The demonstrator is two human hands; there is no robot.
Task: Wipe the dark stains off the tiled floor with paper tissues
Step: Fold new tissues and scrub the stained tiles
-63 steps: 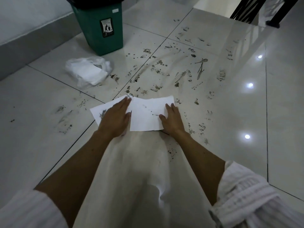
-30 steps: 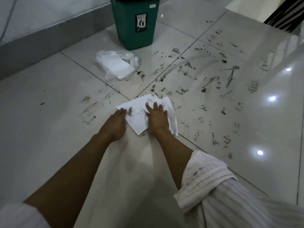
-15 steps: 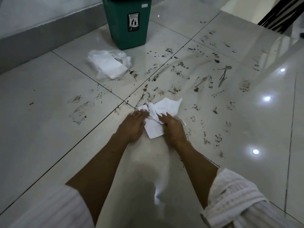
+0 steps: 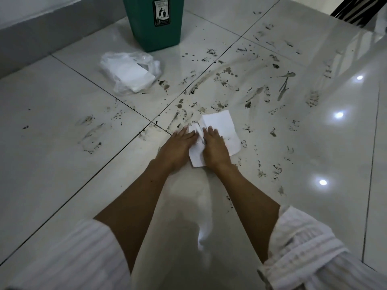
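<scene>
Glossy pale tiled floor (image 4: 52, 155) fills the view, divided by dark grout lines. Dark stains (image 4: 222, 80) are scattered across the tiles ahead and to the right of the hands; smears and specks also lie to the left. Green bin (image 4: 154, 21) stands at the far edge beside the grey skirting. Clear plastic bag (image 4: 129, 74) holding white tissues lies just in front of it. Paper tissues (image 4: 221, 127), white and crumpled at the middle, lie flat on the floor among the stains. Left hand (image 4: 178, 148) presses on their left part with fingers straight; right hand (image 4: 213, 146) presses flat on the middle, fingers extended
</scene>
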